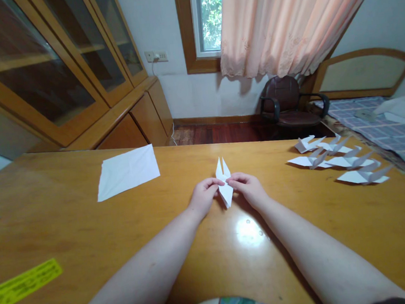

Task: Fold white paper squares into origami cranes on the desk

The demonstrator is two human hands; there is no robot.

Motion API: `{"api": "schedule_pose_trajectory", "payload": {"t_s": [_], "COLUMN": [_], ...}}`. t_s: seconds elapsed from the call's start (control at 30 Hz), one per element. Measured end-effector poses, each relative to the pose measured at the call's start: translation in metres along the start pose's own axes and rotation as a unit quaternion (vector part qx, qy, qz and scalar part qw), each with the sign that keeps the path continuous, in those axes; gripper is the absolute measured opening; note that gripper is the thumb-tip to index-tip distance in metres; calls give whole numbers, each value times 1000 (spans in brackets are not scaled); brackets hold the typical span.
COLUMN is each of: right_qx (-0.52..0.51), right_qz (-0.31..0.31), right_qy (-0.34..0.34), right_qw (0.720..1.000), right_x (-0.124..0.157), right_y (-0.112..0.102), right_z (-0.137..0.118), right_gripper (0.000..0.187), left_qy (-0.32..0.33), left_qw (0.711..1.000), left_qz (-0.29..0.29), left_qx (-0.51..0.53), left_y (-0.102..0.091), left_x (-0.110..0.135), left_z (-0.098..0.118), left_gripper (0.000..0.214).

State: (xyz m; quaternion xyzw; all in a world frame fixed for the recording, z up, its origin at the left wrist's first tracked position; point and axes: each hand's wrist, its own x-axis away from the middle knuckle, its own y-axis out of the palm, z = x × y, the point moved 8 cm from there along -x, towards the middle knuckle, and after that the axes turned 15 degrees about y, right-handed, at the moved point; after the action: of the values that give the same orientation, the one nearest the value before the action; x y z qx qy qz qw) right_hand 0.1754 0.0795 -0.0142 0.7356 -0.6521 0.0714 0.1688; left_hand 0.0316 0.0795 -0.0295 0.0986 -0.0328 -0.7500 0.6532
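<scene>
A small white folded paper piece (224, 182), narrow with two upward points and a tip pointing down, stands at the middle of the wooden table (70, 231). My left hand (204, 196) pinches its left side with closed fingers. My right hand (248, 188) pinches its right side the same way. Both forearms reach in from the bottom edge.
A flat white paper sheet (128, 177) lies to the left on the table. Several finished folded paper cranes (339, 159) sit in a group at the right. A yellow ruler (20, 285) lies at the near left. Beyond the table are a wooden cabinet (73, 73), a dark armchair (291, 103) and a bed (383, 130).
</scene>
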Motion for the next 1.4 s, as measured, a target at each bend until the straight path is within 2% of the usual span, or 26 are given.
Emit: {"api": "schedule_pose_trajectory", "payload": {"t_s": [0.1,0.27,0.4,0.57,0.7,0.83,1.03,1.1,1.23,1.4], "right_qx": [30,3,-25,-49,-8,44,47,45,73,176], "right_qz": [15,19,33,0,-29,-6,4,10,38,66], "right_qy": [-5,1,-15,5,44,48,34,24,-24,-107], "right_qw": [999,1000,999,999,999,998,998,999,996,976], "right_x": [1,-4,-5,-3,-3,-3,1,0,-2,6], "right_y": [0,-1,-5,1,8,5,2,1,-3,0], "right_z": [-3,2,2,1,8,9,2,2,3,-8], "right_gripper": [20,27,35,44,35,30,32,31,27,19], "left_qy": [-7,52,50,36,49,59,61,84,174,259], "left_qw": [1000,996,997,998,998,997,997,994,973,934], "left_qz": [-5,7,32,42,32,12,13,15,29,68], "left_qx": [-5,-75,-47,-23,-24,-38,-51,-72,-151,-236], "left_y": [1,-1,-1,-2,-2,0,2,1,-7,-17], "left_x": [1,-2,-3,-4,-4,-4,-1,-2,-1,3], "left_z": [3,11,10,7,6,7,10,13,27,49], "left_gripper": [19,26,36,39,39,38,36,31,23,19]}}
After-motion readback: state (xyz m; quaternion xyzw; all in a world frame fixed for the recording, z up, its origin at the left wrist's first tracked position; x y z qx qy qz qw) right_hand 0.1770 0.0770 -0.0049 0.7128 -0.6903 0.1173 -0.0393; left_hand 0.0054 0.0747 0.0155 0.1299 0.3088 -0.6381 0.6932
